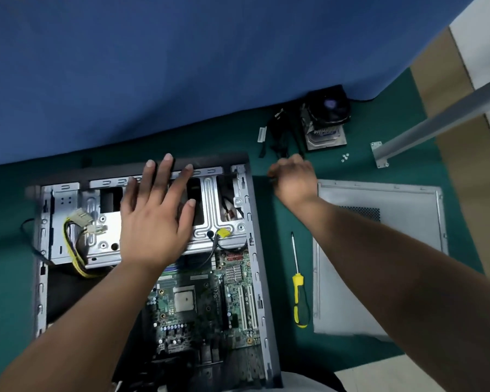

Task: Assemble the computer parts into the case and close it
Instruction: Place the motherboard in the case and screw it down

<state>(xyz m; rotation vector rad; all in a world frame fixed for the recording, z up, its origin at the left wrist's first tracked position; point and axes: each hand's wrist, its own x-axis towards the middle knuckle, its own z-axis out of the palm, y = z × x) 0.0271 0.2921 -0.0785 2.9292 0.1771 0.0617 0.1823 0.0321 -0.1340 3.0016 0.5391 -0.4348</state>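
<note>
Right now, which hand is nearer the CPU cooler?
Right. The right hand reaches out just below the CPU cooler, near its cables; the left hand lies spread over the case's drive cage, farther left.

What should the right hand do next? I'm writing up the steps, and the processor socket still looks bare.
Probably reach on to the CPU cooler by the blue backdrop and grip it. The right hand is beyond the case's edge, heading that way and apparently holding nothing. The processor socket on the motherboard is uncovered, and the left hand lies flat on the drive cage.
</note>
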